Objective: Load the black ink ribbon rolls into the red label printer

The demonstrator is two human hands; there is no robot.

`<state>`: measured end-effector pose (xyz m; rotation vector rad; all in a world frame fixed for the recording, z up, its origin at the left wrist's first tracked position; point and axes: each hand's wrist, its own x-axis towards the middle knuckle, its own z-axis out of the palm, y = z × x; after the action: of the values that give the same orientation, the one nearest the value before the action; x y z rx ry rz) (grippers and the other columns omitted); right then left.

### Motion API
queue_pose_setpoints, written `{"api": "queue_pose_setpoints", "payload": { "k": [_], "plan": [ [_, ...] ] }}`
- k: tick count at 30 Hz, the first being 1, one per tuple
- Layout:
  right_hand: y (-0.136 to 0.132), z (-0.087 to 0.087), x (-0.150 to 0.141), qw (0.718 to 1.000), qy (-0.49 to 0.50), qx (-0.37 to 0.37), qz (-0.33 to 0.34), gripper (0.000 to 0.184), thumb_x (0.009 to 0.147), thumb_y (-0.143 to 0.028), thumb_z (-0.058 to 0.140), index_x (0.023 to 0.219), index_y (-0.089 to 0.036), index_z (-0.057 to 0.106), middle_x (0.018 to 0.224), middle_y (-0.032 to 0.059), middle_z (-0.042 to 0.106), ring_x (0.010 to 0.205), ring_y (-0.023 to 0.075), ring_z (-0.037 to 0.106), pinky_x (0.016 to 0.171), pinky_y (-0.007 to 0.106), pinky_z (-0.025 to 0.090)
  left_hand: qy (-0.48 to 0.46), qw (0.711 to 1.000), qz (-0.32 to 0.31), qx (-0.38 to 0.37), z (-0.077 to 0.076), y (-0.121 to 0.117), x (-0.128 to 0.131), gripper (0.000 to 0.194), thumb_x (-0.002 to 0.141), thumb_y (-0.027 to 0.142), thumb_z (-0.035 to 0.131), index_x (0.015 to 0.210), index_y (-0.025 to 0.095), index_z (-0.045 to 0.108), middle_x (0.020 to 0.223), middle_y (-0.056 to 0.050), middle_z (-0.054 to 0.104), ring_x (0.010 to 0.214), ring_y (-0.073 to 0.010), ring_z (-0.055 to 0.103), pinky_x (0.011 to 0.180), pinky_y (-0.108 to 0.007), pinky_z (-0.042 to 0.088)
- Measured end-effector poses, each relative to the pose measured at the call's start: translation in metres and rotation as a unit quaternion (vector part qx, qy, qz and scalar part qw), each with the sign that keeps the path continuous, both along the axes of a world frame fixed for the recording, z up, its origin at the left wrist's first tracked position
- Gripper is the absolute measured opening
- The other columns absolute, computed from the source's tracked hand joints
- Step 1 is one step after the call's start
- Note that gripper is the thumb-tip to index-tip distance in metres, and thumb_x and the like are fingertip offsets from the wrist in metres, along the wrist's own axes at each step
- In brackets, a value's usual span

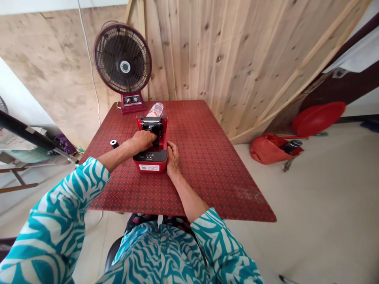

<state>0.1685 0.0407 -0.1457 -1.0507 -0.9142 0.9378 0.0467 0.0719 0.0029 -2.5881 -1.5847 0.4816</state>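
A red and black receipt printer (150, 157) stands on the table with its lid (163, 128) raised. Into its open bay reaches my left hand (144, 140), fingers curled and their tips hidden; whether they hold a part inside cannot be made out. Along the printer's right side lies my right hand (173, 159), gripping the casing with bent fingers. A small roll (114, 144) with a dark outside and a white end stands left of the printer, beside my left forearm. Behind the raised lid a clear plastic bottle (156, 109) lies on its side, partly hidden.
The table (207, 173) has a red patterned cover. At its back left corner stands a dark red fan (123, 65). A wooden plank wall (213, 51) rises behind. On the floor at right are a red bag (262, 150) and a red basin (318, 118).
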Motion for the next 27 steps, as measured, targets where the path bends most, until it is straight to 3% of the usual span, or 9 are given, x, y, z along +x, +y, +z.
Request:
{"api": "queue_pose_setpoints", "payload": {
  "k": [4, 10, 15, 19, 23, 25, 27],
  "plan": [
    [0.002, -0.001, 0.000, 1.000, 0.000, 0.007, -0.004, 0.036, 0.083, -0.044, 0.051, 0.108, -0.024, 0.068, 0.114, 0.0054, 0.068, 0.112, 0.0216, 0.059, 0.107, 0.044, 0.042, 0.030, 0.999, -0.027, 0.024, -0.003, 0.001, 0.014, 0.032, 0.089, 0.013, 0.058, 0.120, 0.007, 0.068, 0.114, -0.023, 0.072, 0.110, -0.0369, 0.069, 0.087, -0.042, 0.056],
    [0.002, 0.002, -0.001, 1.000, -0.003, 0.016, -0.006, 0.034, 0.083, -0.042, 0.050, 0.105, -0.024, 0.068, 0.111, 0.0044, 0.069, 0.111, 0.0208, 0.060, 0.106, 0.042, 0.043, 0.041, 0.997, -0.057, 0.022, -0.004, 0.004, 0.015, 0.032, 0.090, 0.011, 0.054, 0.119, 0.006, 0.067, 0.114, -0.022, 0.071, 0.107, -0.0376, 0.069, 0.084, -0.044, 0.057],
    [0.002, 0.003, -0.001, 1.000, -0.003, 0.017, -0.008, 0.033, 0.083, -0.041, 0.050, 0.105, -0.024, 0.068, 0.110, 0.0049, 0.069, 0.110, 0.0213, 0.060, 0.105, 0.042, 0.044, 0.034, 0.997, -0.061, 0.021, 0.013, -0.001, 0.008, 0.035, 0.087, 0.019, 0.063, 0.121, 0.011, 0.065, 0.115, -0.020, 0.070, 0.109, -0.0376, 0.068, 0.084, -0.042, 0.055],
    [0.002, 0.001, -0.001, 1.000, 0.000, 0.016, -0.010, 0.032, 0.083, -0.040, 0.051, 0.105, -0.024, 0.068, 0.111, 0.0050, 0.068, 0.111, 0.0219, 0.059, 0.106, 0.044, 0.043, 0.010, 0.998, -0.059, 0.009, 0.028, -0.010, 0.000, 0.032, 0.087, 0.020, 0.061, 0.118, 0.014, 0.065, 0.107, -0.016, 0.072, 0.103, -0.0329, 0.070, 0.080, -0.037, 0.053],
    [0.003, -0.002, 0.000, 1.000, 0.005, 0.010, 0.004, 0.033, 0.084, -0.041, 0.052, 0.108, -0.025, 0.068, 0.113, 0.0045, 0.069, 0.112, 0.0214, 0.059, 0.106, 0.043, 0.043, -0.167, 0.983, -0.069, 0.015, 0.034, -0.020, -0.035, 0.035, 0.082, 0.023, 0.065, 0.117, 0.018, 0.063, 0.092, -0.006, 0.073, 0.084, -0.0223, 0.070, 0.073, -0.030, 0.051],
    [0.003, -0.004, 0.001, 1.000, 0.005, 0.005, 0.009, 0.033, 0.085, -0.042, 0.052, 0.109, -0.025, 0.068, 0.114, 0.0045, 0.069, 0.112, 0.0217, 0.059, 0.105, 0.044, 0.044, -0.311, 0.948, -0.063, 0.012, 0.035, -0.021, -0.063, 0.038, 0.081, 0.028, 0.066, 0.118, 0.020, 0.062, 0.081, -0.001, 0.070, 0.071, -0.0163, 0.067, 0.067, -0.027, 0.050],
    [0.003, -0.006, 0.002, 1.000, 0.002, 0.004, 0.010, 0.033, 0.085, -0.043, 0.053, 0.109, -0.025, 0.068, 0.113, 0.0043, 0.070, 0.112, 0.0219, 0.059, 0.103, 0.043, 0.045, -0.456, 0.889, -0.030, 0.021, 0.036, -0.019, -0.090, 0.042, 0.077, 0.031, 0.070, 0.117, 0.020, 0.062, 0.080, 0.000, 0.070, 0.067, -0.0144, 0.066, 0.063, -0.025, 0.050]
  ]
}}
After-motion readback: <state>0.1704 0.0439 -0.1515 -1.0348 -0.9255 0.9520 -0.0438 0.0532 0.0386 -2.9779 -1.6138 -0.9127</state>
